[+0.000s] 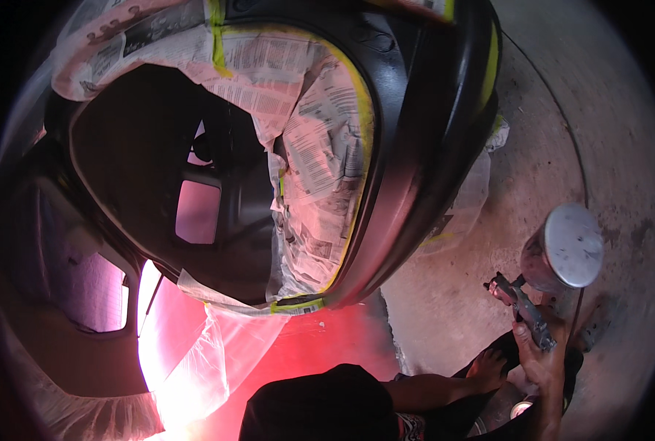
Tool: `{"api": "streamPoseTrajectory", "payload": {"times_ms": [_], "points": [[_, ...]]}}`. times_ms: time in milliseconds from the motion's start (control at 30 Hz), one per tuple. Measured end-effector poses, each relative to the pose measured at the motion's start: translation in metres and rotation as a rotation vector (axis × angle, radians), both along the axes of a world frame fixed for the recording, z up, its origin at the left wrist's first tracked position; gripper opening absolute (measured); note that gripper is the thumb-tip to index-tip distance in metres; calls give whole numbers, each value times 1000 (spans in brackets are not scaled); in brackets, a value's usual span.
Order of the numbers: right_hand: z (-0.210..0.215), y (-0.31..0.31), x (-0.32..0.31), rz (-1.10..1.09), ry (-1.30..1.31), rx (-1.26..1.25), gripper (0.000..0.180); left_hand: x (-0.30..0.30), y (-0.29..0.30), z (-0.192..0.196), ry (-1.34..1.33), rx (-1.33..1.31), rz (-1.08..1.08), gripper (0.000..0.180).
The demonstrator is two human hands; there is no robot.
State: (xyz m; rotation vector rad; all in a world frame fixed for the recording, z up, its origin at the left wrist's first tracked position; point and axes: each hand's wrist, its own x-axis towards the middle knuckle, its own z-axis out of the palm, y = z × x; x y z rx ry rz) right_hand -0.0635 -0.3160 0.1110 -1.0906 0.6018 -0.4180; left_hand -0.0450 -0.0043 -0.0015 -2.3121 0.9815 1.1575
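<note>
The right hand (542, 361) grips a spray gun (527, 309); the left hand doesn't show. Paper (324, 158) is taped on; maybe some spraying is left.

I get a blown-out white-pink glare at lower left, washing over the plastic sheet (243, 349), while the floor (614, 162) at right lies in dim grey light. The spray gun (531, 316) shows a pale sheen on its cup (576, 246); my fisheye view blackens toward its rim.
</note>
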Motion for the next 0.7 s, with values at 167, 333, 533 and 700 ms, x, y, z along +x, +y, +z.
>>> {"api": "streamPoseTrajectory", "payload": {"times_ms": [167, 333, 533, 700], "points": [[-20, 5, 8, -153, 165, 80, 36, 12, 33, 18, -26, -62, 91, 47], [-51, 30, 49, -445, 268, 217, 41, 64, 86, 23, -71, -69, 11, 46], [-57, 116, 64, -374, 178, 249, 52, 143, 125, -3, -46, -2, -100, 44], [-42, 227, 46, -212, 126, 2, 53, 193, 136, 12, 158, 22, -125, 38]]}}
